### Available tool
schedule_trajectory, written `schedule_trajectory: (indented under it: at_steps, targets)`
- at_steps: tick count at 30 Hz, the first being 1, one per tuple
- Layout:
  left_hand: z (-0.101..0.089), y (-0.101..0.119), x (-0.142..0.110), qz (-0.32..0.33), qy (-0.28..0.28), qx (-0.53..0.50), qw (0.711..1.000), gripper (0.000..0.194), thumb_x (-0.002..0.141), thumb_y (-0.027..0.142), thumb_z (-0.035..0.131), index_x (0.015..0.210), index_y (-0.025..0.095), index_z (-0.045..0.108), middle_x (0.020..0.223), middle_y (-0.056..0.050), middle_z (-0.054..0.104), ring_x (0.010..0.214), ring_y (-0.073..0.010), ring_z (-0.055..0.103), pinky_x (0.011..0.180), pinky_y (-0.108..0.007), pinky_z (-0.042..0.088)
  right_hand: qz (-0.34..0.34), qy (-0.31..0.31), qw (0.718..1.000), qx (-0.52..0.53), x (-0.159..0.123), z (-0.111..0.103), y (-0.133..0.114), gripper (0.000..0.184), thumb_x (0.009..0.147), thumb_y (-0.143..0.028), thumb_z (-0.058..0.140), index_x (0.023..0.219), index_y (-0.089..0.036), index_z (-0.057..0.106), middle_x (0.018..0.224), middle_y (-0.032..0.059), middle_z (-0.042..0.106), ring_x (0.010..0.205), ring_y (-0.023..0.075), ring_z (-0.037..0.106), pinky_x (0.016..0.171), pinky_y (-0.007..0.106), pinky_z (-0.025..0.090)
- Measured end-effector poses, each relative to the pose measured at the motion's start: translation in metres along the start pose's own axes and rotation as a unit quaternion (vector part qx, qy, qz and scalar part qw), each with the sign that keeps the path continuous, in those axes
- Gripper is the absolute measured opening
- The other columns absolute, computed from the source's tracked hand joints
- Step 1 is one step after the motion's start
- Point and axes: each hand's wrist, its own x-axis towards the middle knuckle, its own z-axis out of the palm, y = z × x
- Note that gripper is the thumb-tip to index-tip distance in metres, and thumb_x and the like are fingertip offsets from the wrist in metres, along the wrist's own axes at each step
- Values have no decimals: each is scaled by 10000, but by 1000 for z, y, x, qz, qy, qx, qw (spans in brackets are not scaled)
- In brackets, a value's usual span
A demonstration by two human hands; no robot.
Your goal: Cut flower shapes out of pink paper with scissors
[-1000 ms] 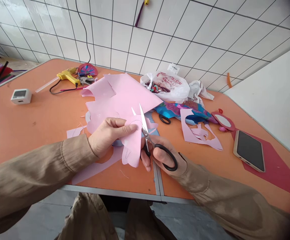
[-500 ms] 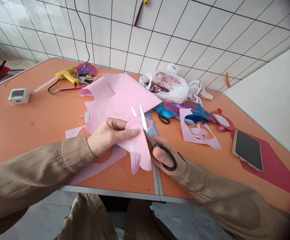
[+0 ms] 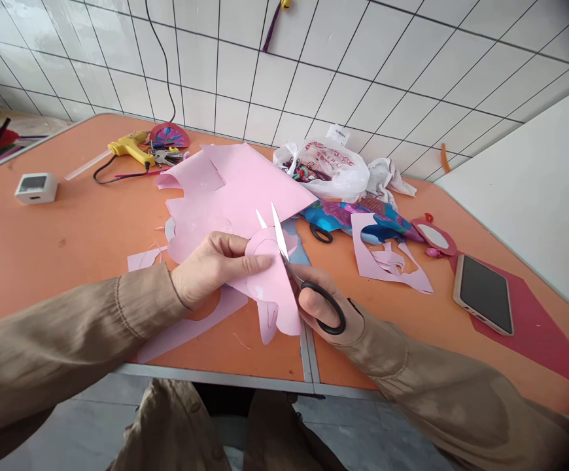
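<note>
Between thumb and fingers, my left hand (image 3: 218, 265) pinches a piece of pink paper (image 3: 277, 294) with pencil curves drawn on it. My right hand (image 3: 321, 304) is closed round the black handles of a pair of scissors (image 3: 280, 239), whose blades point away from me and stand slightly apart around the paper. The lower part of the piece hangs bent down over the table's front. Behind the hands lies a large pink sheet (image 3: 230, 190) with cut edges. A pink offcut (image 3: 193, 337) is under my left wrist. Some of my right fingers are hidden behind the scissors and paper.
On the orange table (image 3: 83, 248) are a yellow glue gun (image 3: 132, 149), a small white box (image 3: 36, 188), a plastic bag (image 3: 333, 170), blue shiny fabric (image 3: 331, 219), pink scraps (image 3: 367, 252) and a phone (image 3: 484, 294) on red paper (image 3: 534, 327). A tiled wall stands behind.
The scissor blades have shifted very slightly, and the hanging edge of the pink piece has swung a little to the right. Both hands keep their grips.
</note>
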Motion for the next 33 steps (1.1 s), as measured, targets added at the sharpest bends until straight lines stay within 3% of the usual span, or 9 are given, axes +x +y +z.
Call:
schedule_trajectory:
  at_steps: [18, 26, 33]
  targets:
    - [-1, 0, 0, -2, -10, -23, 1000, 334, 648, 391, 903, 684, 81, 781, 658, -110, 734, 617, -200, 671, 613, -313, 526, 16, 13, 999, 46, 0, 0, 6, 433, 869, -598, 672, 910, -167, 657, 636, 9, 629, 505, 146, 599, 466, 264, 475]
    - [-1, 1, -1, 10, -12, -36, 999, 319, 713, 383, 869, 698, 76, 786, 703, -134, 761, 623, -203, 695, 611, -304, 548, 15, 0, 999, 51, 0, -1, 0, 437, 874, -579, 691, 859, -146, 633, 599, 3, 614, 468, 114, 558, 464, 241, 441]
    - [-1, 1, -2, 14, -31, -60, 998, 222, 790, 298, 813, 760, 78, 807, 740, -137, 780, 659, -188, 719, 647, -270, 570, 31, -1, 998, 55, 1, -3, -2, 462, 845, -588, 721, 932, -146, 618, 587, -19, 602, 454, 104, 547, 451, 227, 454]
